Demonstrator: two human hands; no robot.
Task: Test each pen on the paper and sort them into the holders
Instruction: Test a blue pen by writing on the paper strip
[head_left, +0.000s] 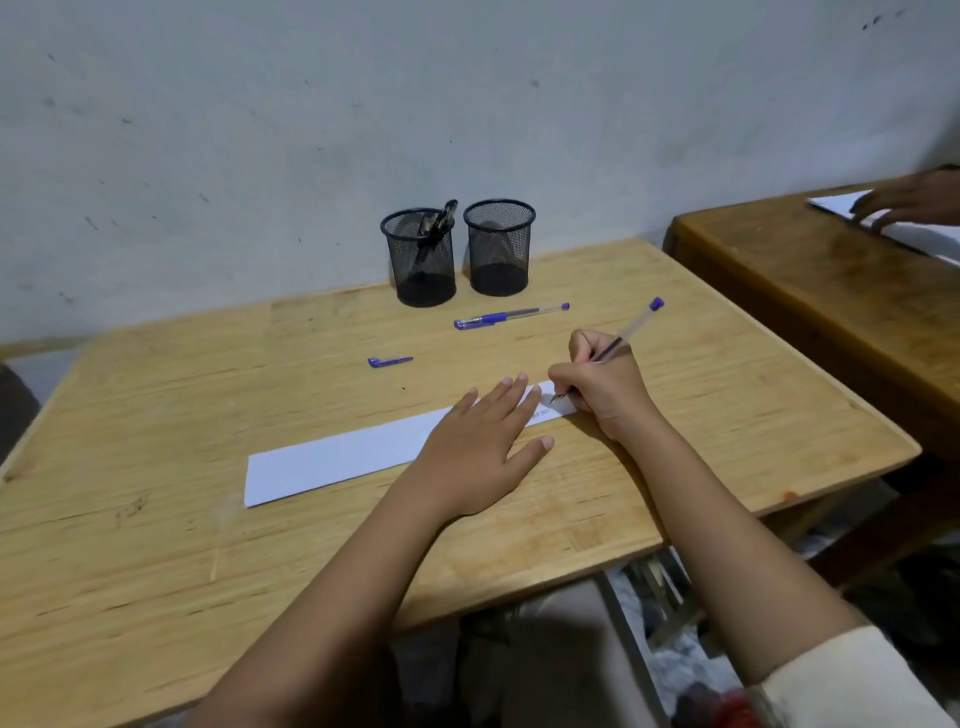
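Observation:
A long white paper strip (337, 460) lies across the wooden table (156, 545). My left hand (480, 447) presses flat on the strip with straight fingers. My right hand (602, 384) grips an uncapped blue pen (631, 327), its tip touching the strip's right end beside some scribbles. The loose blue cap (389, 361) lies on the table behind the strip. A capped blue pen (511, 316) lies in front of two black mesh holders. The left holder (422, 260) has pens in it; the right holder (500, 249) looks empty.
A grey wall stands right behind the holders. A darker wooden table (810, 291) sits to the right, where another person's hand (909, 200) rests on white paper. Clutter lies on the floor under the table's near right edge.

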